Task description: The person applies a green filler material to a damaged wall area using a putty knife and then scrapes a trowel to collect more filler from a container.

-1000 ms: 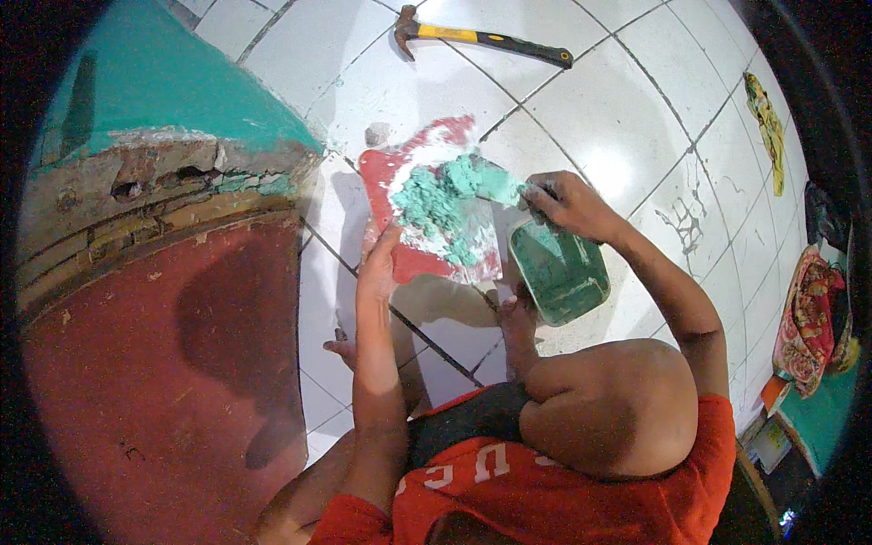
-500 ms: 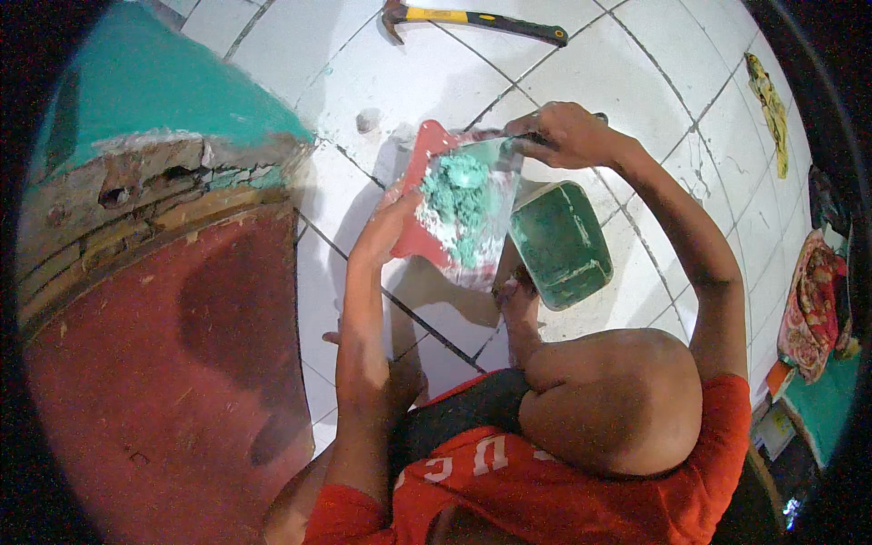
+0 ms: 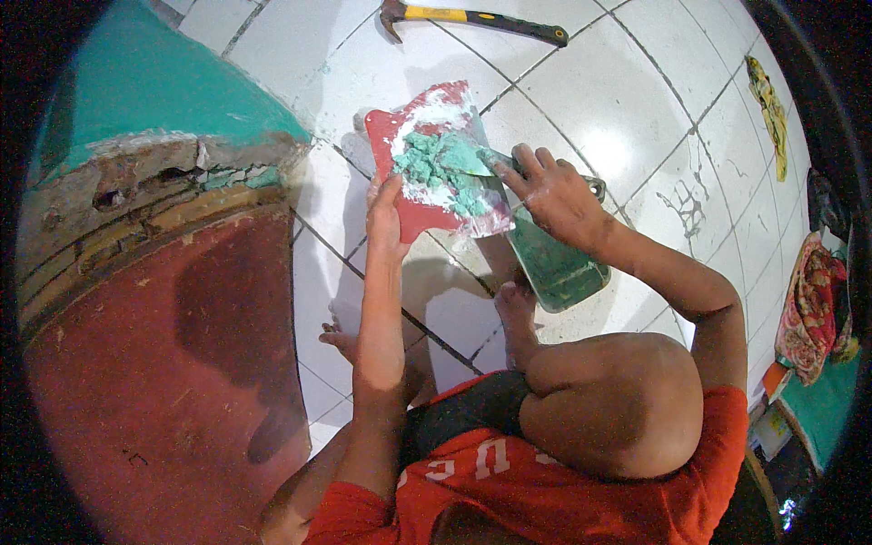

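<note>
My left hand [image 3: 385, 211] grips the lower left edge of a red plastic board [image 3: 425, 218] smeared with white paste. A crumbly heap of mint-green putty [image 3: 427, 163] lies on its middle. From the right, my right hand [image 3: 563, 200] is closed round the dark handle of a putty knife [image 3: 595, 188], with its forefinger stretched toward the blade. The blade rests in the putty, largely coated with it. Below my right hand, a green rectangular tub [image 3: 568, 272] stands on the floor, partly hidden by the hand and the board.
White floor tiles [image 3: 636, 118] with dark joints spread around. A claw hammer [image 3: 481, 20] lies at the far side. Left are a red panel [image 3: 163, 381] and a broken wall edge [image 3: 136, 191] under green paint. Yellow cloth [image 3: 770, 118] and a patterned red cloth [image 3: 808, 309] lie right.
The red board has turned and shifted up and left. My right hand has come down from the board's upper corner to its right side, bringing the blade into the putty.
</note>
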`<control>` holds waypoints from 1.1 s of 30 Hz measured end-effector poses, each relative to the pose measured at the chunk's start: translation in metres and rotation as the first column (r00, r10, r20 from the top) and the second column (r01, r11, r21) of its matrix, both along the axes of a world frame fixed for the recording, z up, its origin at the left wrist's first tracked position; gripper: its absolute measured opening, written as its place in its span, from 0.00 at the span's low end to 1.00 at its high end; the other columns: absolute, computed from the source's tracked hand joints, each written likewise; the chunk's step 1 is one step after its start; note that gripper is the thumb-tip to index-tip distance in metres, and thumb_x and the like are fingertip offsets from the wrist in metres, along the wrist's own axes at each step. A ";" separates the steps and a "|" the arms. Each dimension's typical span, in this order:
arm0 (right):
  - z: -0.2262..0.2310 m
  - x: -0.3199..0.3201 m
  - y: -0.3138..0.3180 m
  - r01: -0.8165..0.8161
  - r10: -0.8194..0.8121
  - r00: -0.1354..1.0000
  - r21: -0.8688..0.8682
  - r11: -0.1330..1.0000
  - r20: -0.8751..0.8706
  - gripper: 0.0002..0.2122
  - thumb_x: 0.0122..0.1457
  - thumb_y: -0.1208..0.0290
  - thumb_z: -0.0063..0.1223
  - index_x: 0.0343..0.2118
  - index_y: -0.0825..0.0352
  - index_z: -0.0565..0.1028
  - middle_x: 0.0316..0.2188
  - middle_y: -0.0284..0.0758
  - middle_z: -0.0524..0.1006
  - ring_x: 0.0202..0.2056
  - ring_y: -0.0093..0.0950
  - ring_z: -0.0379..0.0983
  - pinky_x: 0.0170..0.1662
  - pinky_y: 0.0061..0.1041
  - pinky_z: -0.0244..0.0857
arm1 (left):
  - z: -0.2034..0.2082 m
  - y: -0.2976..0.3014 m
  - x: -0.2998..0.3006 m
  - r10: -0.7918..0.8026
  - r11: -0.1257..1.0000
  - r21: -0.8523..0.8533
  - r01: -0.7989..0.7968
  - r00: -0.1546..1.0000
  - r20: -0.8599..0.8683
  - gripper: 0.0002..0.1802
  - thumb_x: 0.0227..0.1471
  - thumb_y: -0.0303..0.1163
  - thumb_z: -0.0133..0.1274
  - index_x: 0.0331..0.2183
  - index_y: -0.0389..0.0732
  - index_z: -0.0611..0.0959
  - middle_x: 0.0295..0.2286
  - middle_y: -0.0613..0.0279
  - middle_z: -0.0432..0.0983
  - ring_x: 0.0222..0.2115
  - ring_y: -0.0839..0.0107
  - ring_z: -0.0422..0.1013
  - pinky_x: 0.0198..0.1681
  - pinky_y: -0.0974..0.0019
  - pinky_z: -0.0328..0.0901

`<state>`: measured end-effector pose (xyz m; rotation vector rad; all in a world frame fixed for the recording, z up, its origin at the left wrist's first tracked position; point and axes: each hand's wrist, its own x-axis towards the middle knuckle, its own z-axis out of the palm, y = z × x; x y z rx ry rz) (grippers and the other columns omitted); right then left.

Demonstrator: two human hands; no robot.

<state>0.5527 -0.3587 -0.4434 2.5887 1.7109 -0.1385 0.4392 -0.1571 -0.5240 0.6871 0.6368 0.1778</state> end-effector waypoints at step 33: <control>0.014 0.037 -0.050 -0.018 0.229 0.913 0.525 0.851 -0.339 0.23 0.39 0.77 0.56 0.43 0.55 0.73 0.33 0.40 0.70 0.30 0.37 0.70 0.30 0.30 0.66 | 0.041 0.002 -0.031 0.012 1.000 -0.002 -0.012 0.993 0.118 0.26 0.48 0.30 0.44 0.51 0.37 0.64 0.46 0.54 0.67 0.46 0.58 0.65 0.50 0.55 0.59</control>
